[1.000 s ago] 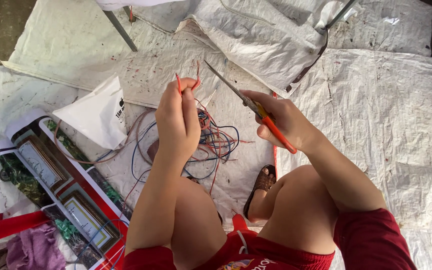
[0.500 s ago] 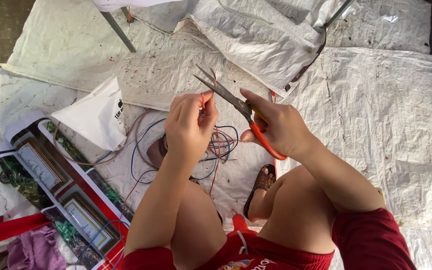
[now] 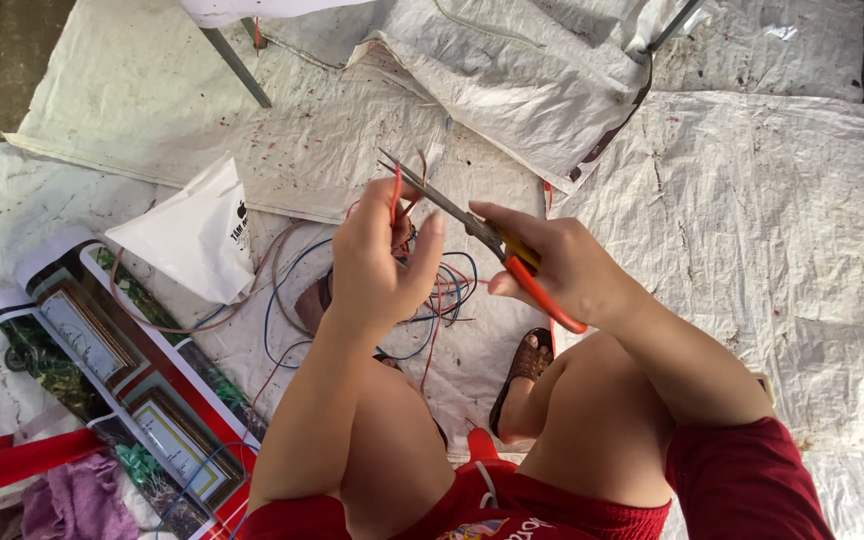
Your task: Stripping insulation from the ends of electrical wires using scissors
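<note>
Ground covered in white woven sacking (image 3: 752, 200), creased and speckled with red bits. Person seated low, knees up, red shorts, brown sandal (image 3: 522, 372) on one foot

Left hand (image 3: 377, 265) raised, fingers closed around a thin red wire (image 3: 396, 190) that stands up past the thumb. Right hand (image 3: 562, 265) wrapped round the orange handles of pliers (image 3: 452, 205); slim jaws slightly parted, tips right beside the wire's upper end. Cannot tell if they touch it

Below the hands, a loose tangle of wires (image 3: 432, 295), red and blue, on the sacking. To the left: white bag (image 3: 192, 235), rolled printed banner (image 3: 112, 360), purple cloth (image 3: 77, 500) at the bottom corner

Judgement: for a clean bite, keep the wire short and taut above the pinch, jaws square across it, squeeze light so only the sleeve gives, thumb kept below the jaws
</note>
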